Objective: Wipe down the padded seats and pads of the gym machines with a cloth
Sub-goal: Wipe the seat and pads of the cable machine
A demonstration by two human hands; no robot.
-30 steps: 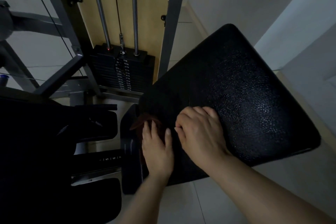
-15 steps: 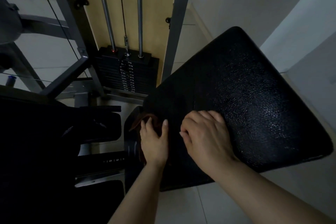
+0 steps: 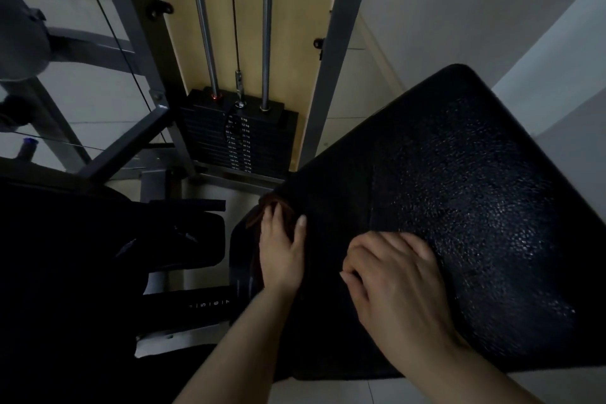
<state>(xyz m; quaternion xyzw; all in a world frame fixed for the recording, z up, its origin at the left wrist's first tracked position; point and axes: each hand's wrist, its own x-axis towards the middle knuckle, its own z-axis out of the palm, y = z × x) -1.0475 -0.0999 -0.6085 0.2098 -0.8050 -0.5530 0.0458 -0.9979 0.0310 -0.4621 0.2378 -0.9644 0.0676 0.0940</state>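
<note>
Left hand palm down, fingers stretched forward and together, thumb out to the right, forearm bare; right hand palm down beside it, fingers curled under at the knuckles, bare forearm running off bottom right

The large black textured padded seat fills the right side. At its left edge the left hand lies on the crumpled reddish-brown cloth; the right hand rests on the seat beside it. Behind stands the black stack of weight plates.
</note>
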